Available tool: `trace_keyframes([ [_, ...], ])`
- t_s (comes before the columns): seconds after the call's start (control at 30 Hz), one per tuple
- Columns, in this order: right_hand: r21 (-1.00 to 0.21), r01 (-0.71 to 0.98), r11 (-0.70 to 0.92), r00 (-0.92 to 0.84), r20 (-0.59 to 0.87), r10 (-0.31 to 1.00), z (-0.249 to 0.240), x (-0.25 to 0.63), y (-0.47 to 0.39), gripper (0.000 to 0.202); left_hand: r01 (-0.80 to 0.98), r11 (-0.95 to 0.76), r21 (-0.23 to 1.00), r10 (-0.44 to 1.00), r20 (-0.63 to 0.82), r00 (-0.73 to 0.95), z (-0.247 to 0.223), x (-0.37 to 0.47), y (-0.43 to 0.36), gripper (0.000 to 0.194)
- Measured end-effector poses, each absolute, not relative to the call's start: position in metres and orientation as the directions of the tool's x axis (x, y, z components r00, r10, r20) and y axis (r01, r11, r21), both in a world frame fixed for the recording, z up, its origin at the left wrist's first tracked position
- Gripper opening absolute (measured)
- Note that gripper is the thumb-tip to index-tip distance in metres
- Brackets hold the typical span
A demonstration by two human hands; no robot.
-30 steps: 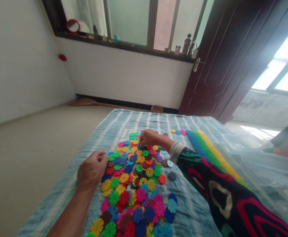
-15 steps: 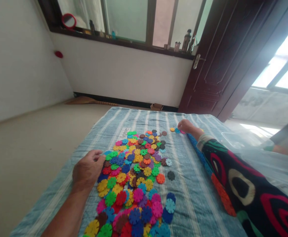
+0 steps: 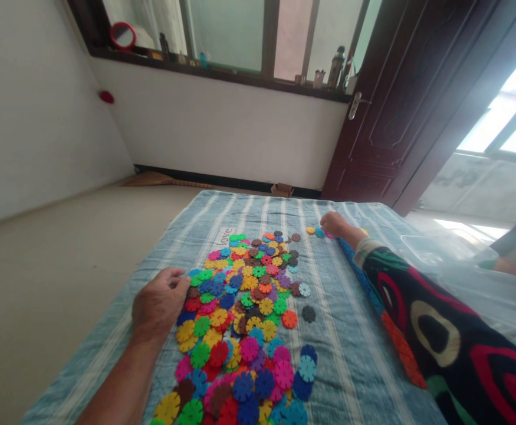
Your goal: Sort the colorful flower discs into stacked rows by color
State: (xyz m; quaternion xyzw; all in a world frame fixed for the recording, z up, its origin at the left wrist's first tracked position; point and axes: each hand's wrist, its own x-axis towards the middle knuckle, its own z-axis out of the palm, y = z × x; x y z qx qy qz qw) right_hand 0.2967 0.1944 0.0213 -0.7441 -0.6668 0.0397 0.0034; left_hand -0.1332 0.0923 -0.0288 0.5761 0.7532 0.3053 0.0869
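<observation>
A wide spread of colourful notched plastic discs (image 3: 265, 306) lies on the striped cloth. My left hand (image 3: 160, 301) rests at the left edge of this pile, its fingers curled and its thumb touching the nearest discs; whatever is under the fingers is hidden. On the far right side, my right hand (image 3: 335, 225) is closed, fingertips down, beside a short row with a yellow disc (image 3: 311, 231), a blue disc (image 3: 319, 232) and a pink one partly covered by the hand. Below my right forearm runs a blue strip (image 3: 350, 257) followed by an orange strip (image 3: 403, 351), both partly hidden by the sleeve.
Clear plastic containers (image 3: 452, 254) stand right of my right arm. The striped cloth (image 3: 341, 336) covers the table, with its far edge before a white wall. A dark red door (image 3: 385, 106) is at the back right, and a broom (image 3: 151, 179) lies on the floor.
The whole view has shifted very slightly. Both hands stay in nearly the same places, and the discs look unchanged.
</observation>
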Motion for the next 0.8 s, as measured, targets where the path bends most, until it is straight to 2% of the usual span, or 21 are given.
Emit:
trace_keyframes([
  [0.17,-0.090,0.994,0.067,-0.066,0.008,0.998,0.030,0.258,0.187,0.015,0.815,0.142,0.562,0.924,0.219,-0.313,-0.030,-0.134,0.092,0.026],
  [0.33,-0.143,0.929,0.342,-0.339,0.042,0.940,0.034,0.202,0.169,0.017,0.814,0.131,0.567,0.918,0.241,-0.315,-0.034,-0.135,0.093,0.026],
  [0.53,-0.192,0.792,0.580,-0.587,0.023,0.809,0.029,0.155,0.134,0.015,0.816,0.135,0.562,0.913,0.250,-0.323,-0.034,-0.133,0.091,0.026],
  [0.67,-0.233,0.632,0.739,-0.746,0.076,0.662,0.019,0.136,0.107,0.016,0.811,0.132,0.571,0.923,0.228,-0.311,-0.034,-0.132,0.090,0.029],
  [0.8,-0.190,0.510,0.839,-0.838,0.110,0.535,0.007,0.131,0.089,0.025,0.820,0.119,0.561,0.920,0.249,-0.303,-0.034,-0.132,0.091,0.031],
])
